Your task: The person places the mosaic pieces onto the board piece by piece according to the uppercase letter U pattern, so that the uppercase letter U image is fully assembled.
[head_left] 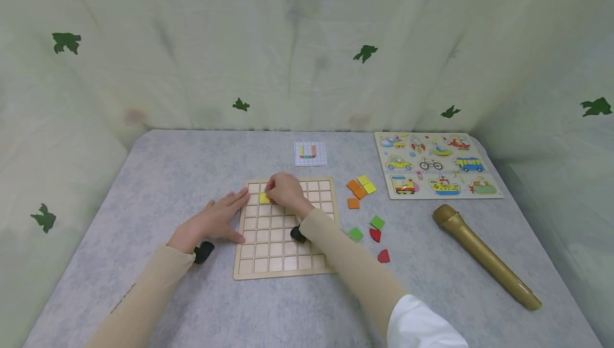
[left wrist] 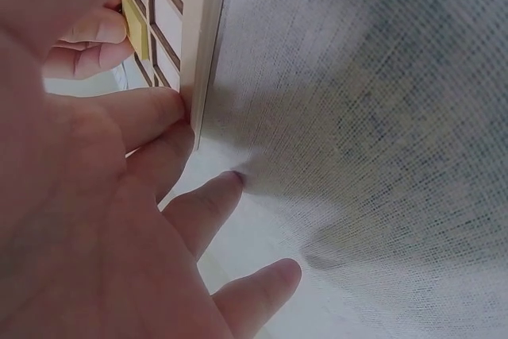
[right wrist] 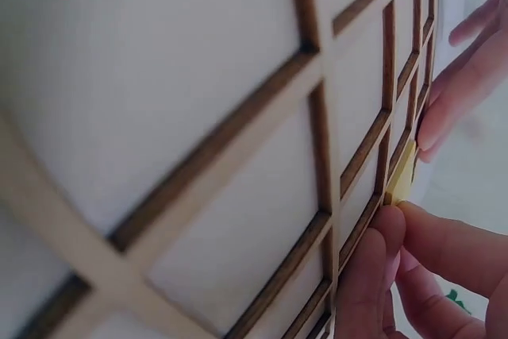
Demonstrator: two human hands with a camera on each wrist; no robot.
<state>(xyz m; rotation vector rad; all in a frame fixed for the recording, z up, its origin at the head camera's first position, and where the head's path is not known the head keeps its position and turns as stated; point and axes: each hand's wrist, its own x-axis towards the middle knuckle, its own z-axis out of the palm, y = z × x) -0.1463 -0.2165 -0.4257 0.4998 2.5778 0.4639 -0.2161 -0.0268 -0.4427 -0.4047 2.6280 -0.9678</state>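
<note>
A wooden grid board (head_left: 262, 236) lies on the table, its square cells framed by raised strips. My right hand (head_left: 286, 192) is over its upper left part and pinches a yellow square tile (head_left: 264, 198) by one edge; the right wrist view shows thumb and fingertips at the tile (right wrist: 401, 180), which sits slightly tilted at a cell. My left hand (head_left: 216, 220) rests along the board's left side with fingers spread. In the left wrist view, its fingertips touch the board's edge (left wrist: 208, 29) and the table.
A pattern card (head_left: 310, 154) lies behind the board. To the right are orange tiles (head_left: 353, 203), yellow tiles (head_left: 369, 187), green tiles (head_left: 377, 223) and red quarter-round pieces (head_left: 384, 256). Farther right are a vehicle puzzle board (head_left: 438, 166) and a gold microphone (head_left: 486, 257).
</note>
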